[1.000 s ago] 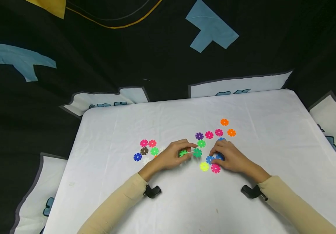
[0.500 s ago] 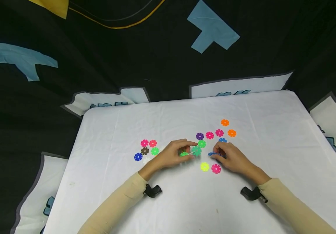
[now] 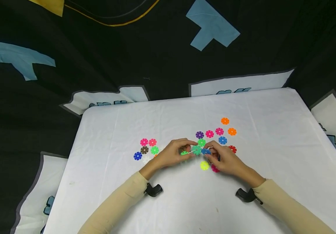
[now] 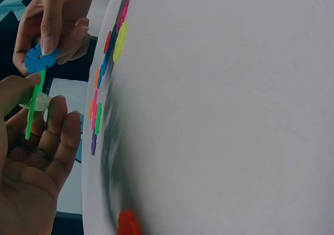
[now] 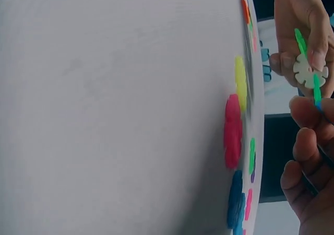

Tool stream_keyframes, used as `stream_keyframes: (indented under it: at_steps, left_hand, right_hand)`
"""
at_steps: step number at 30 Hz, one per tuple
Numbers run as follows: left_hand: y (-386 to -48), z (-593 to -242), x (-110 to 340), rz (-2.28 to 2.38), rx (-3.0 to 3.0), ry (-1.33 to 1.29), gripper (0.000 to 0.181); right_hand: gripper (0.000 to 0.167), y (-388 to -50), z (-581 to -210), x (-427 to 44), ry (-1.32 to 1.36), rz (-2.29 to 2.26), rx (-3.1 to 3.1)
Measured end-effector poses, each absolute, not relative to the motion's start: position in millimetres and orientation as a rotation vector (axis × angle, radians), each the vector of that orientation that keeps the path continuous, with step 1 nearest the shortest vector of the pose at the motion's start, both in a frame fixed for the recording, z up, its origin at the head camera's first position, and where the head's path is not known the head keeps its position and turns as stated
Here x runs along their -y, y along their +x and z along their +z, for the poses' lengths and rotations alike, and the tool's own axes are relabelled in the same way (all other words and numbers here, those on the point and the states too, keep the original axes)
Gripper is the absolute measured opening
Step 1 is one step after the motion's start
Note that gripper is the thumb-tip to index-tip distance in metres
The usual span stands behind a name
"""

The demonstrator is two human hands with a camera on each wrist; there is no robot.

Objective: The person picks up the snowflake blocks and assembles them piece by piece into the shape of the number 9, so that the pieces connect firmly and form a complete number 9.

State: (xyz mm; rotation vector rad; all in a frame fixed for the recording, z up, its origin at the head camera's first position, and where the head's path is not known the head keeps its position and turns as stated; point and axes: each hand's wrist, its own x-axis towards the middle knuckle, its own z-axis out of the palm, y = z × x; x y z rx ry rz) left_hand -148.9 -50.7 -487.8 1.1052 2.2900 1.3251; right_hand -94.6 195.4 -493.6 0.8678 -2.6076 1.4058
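Near the middle of the table my left hand (image 3: 175, 152) pinches a small joined piece of notched plastic discs. A white disc (image 5: 301, 72) sits in it between a green disc (image 3: 184, 152) and a teal-green disc (image 3: 196, 149). My right hand (image 3: 226, 157) pinches a blue disc (image 4: 40, 60) between thumb and fingers. The blue disc meets the edge of the teal-green one; whether their slots are engaged I cannot tell. Both hands are raised off the table in the wrist views. A pink disc (image 3: 215, 168) is partly hidden under my right hand, beside a yellow disc (image 3: 204, 165).
Beyond my hands lie a purple disc (image 3: 199, 135), a light green disc (image 3: 201, 142), pink, orange and blue discs, and a red disc (image 3: 232, 149). Several more discs, among them a brown disc (image 3: 144, 149), lie left of my left hand. White cloth (image 3: 103, 195) covers the table.
My right hand has picked up a blue disc from the table and carried it left against the teal-green disc. My left hand has stayed almost in place with its joined discs.
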Motion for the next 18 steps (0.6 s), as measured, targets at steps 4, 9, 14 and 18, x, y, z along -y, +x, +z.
stream_keyframes:
  at_steps: [4,9,14,18]
  left_hand:
    - [-148.5,-487.4,49.0,1.348,-2.262,1.087,0.037]
    - [-148.5,-487.7,47.6,1.409,-2.214,1.037,0.035]
    - [-148.7,-488.2,47.8,1.448,-2.177,0.992,0.034]
    - [-148.4,-488.7,48.3,1.466,-2.121,0.940,0.037]
  right_hand:
    - [0.036,-94.1,-491.7,-194.4,0.857,1.434,2.595]
    - [0.041,-95.0,-491.2,-194.7,0.868,1.447,2.557]
    - [0.039,-94.8,-490.3,-193.5,0.893,1.439,2.567]
    - [0.038,-93.8,-490.4,-193.5,0.904,1.445,2.591]
